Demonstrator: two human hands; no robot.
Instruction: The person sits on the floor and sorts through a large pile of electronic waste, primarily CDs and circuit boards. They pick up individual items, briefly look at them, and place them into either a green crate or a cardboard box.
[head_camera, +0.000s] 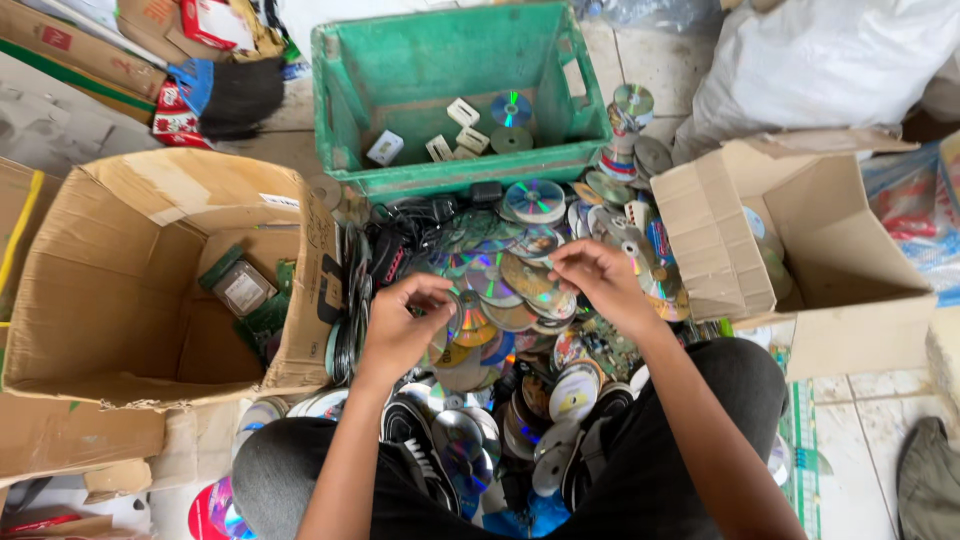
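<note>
both hands hover over a heap of shiny discs (520, 290). the left hand (400, 325) pinches the edge of a disc (468, 318), fingers curled. the right hand (600, 278) grips another disc (530, 278) just beside it. beyond the hands sits a green crate (350, 100); a large cardboard box (110, 300) lies left of the left hand, a smaller cardboard box (850, 300) right of the right hand.
</note>
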